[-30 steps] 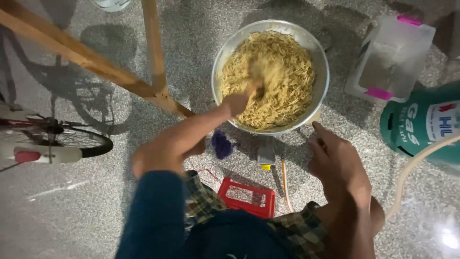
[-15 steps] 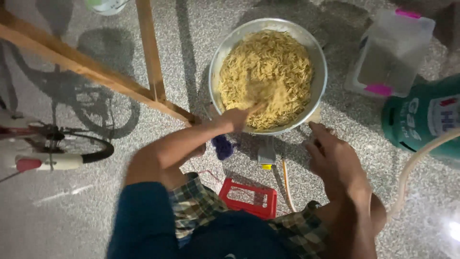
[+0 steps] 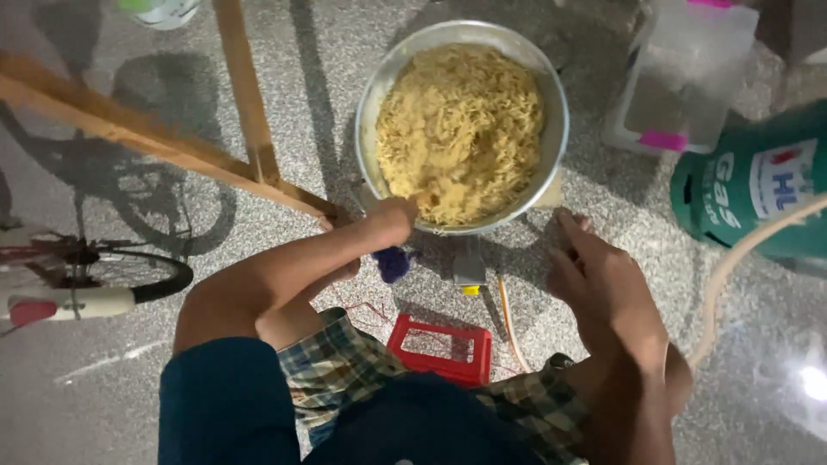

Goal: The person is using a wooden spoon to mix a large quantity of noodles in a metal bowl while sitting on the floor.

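On the speckled grey floor [image 3: 603, 215], far from the seated person, a round metal bowl [image 3: 556, 103] is set, filled almost to its rim with pale yellow noodles [image 3: 461, 129] in a tangled, loosely heaped mass. The left hand [image 3: 392, 215] is laid at the bowl's near rim; whether its fingers are curled on anything cannot be told. The right hand [image 3: 599, 275] is held open and empty, just near and right of the bowl. A green gas cylinder [image 3: 758, 198] is seen at the right, a red plastic stool [image 3: 439, 349] near the knees.
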